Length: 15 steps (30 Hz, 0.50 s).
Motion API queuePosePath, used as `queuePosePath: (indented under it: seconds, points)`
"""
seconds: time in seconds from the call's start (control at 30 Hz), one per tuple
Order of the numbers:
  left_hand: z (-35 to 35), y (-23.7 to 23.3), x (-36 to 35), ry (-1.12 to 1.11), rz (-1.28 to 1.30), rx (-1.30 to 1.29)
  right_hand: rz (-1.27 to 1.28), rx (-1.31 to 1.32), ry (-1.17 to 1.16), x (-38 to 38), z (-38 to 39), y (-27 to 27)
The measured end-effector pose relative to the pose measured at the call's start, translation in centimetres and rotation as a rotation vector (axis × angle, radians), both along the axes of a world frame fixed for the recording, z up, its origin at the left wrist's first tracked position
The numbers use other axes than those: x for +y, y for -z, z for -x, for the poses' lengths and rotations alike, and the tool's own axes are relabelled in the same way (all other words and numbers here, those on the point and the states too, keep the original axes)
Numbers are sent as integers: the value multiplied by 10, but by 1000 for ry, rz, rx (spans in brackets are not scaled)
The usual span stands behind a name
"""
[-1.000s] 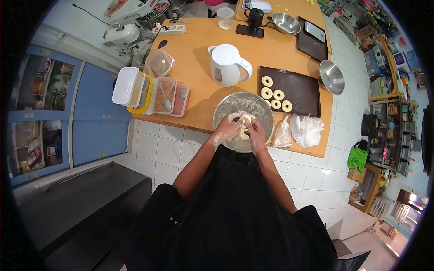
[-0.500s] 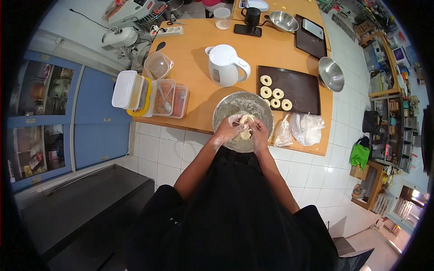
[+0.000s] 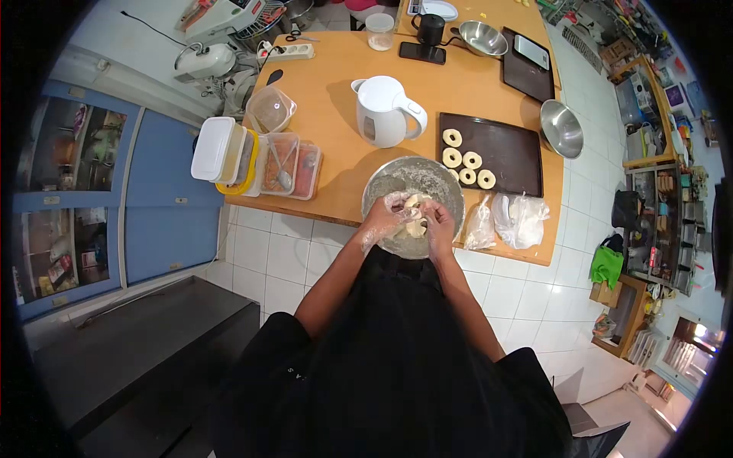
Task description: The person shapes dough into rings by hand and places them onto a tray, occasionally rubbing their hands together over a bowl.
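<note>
The dough was between the two hands, above the inside of the floury bowl. The left hand, smeared white, gripped it from the left with curled fingers; the right hand pinched it from the right between fingers and thumb. Another lump showed just nearer, also between the hands; whether it was joined to the dough I could not tell. The floury bowl sat at the near edge of the worktop. To its right, dough rings lay on the left part of a dark tray, with two bags, one small and one larger, at the tray's near side. A steel bowl stood just right of the tray. Beyond the floury bowl was a white kettle, its handle to the right. Tubs crowded the left edge, a spoon resting in one. Farther off stood a jar and, to its right, a black mug; a power strip lay far left, near scissors
</note>
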State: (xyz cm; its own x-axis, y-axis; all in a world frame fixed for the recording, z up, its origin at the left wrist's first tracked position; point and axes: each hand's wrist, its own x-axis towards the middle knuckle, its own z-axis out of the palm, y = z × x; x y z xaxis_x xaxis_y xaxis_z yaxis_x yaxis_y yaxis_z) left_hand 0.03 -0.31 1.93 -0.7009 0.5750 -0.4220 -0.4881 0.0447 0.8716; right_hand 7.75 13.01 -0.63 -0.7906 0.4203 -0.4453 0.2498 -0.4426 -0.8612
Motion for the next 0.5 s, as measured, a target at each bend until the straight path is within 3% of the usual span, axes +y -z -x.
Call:
queuePosePath:
  seconds: [0.07,0.17,0.27,0.5]
  points:
    - [0,14,-2,-13,-13,34,60,-23,6,0,0,-2]
    - [1,-13,0,-72,-33,-200,53,-24,7,-3,0,0]
    - [2,-24,-1,6,197,18,48,10,-6,-2,-1,0]
    - [-1,14,0,-120,76,-59,5,-1,-24,-2,-4,2]
